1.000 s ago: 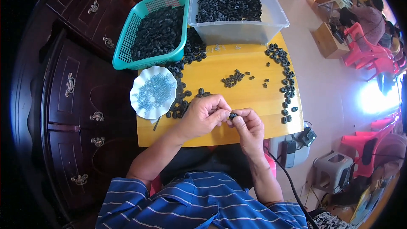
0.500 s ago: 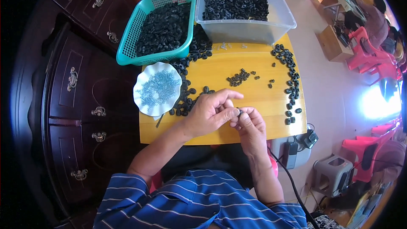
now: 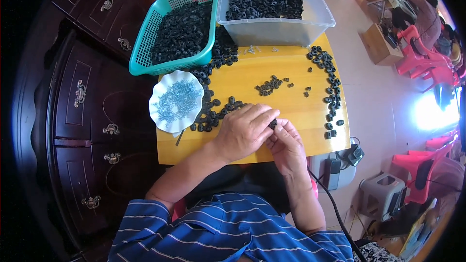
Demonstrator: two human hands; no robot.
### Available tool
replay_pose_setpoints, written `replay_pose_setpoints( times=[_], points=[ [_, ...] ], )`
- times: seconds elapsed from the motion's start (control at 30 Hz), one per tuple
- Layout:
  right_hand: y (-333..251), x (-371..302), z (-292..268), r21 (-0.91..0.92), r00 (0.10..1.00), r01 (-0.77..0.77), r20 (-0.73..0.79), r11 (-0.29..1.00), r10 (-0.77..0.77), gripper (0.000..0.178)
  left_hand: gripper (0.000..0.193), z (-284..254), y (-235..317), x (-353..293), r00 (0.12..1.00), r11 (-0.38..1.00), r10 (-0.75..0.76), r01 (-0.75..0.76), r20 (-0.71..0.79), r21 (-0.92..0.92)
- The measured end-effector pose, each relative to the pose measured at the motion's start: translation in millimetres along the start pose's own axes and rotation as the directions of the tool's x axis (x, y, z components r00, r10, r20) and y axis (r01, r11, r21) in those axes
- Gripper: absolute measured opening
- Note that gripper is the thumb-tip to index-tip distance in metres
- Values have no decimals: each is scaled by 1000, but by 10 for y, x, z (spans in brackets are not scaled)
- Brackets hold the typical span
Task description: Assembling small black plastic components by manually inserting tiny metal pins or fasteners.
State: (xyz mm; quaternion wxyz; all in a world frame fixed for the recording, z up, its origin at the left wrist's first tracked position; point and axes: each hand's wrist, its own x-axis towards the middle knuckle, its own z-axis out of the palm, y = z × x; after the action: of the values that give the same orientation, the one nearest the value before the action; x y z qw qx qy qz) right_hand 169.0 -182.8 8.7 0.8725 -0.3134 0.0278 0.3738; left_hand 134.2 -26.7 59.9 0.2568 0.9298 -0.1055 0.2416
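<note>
Both of my hands meet over the near edge of the yellow table. Between their fingertips is a small black plastic cord lock, partly covered by the fingers. My left hand is closed, its thumb and fingers pressed at the piece from the left. From the right, my right hand pinches the same piece with thumb and forefinger. Just beyond the hands lies a small pile of little black parts. Left of them, a white scalloped plate holds many small metal springs.
A green basket and a clear plastic bin, both full of black parts, stand at the back. Loose black oval pieces lie beside the plate. More pieces line the table's right side. Dark wooden drawers flank the left.
My left hand's fingers have folded down toward the piece, where the forefinger was stretched out before. The view has shifted slightly.
</note>
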Motion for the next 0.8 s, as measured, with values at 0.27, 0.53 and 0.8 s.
replay_pose_setpoints(
  times=[0.27, 0.53, 0.8],
  points=[
    [-12, -1, 5, 47, 1000, 29, -7, 998, -29, 18, 30, 36, -78, 7, 999, 998, 43, -44, -22, -34],
    [-1, 6, 38, 30, 999, 35, -20, 999, -35, 19, 26, -5, -92, 10, 999, 997, 30, -32, -26, -64],
    [-11, -54, 17, -109, 999, 34, -10, 993, -35, 12, 30, -53, -39, -51, 997, 994, 11, -2, 78, -108]
  ],
)
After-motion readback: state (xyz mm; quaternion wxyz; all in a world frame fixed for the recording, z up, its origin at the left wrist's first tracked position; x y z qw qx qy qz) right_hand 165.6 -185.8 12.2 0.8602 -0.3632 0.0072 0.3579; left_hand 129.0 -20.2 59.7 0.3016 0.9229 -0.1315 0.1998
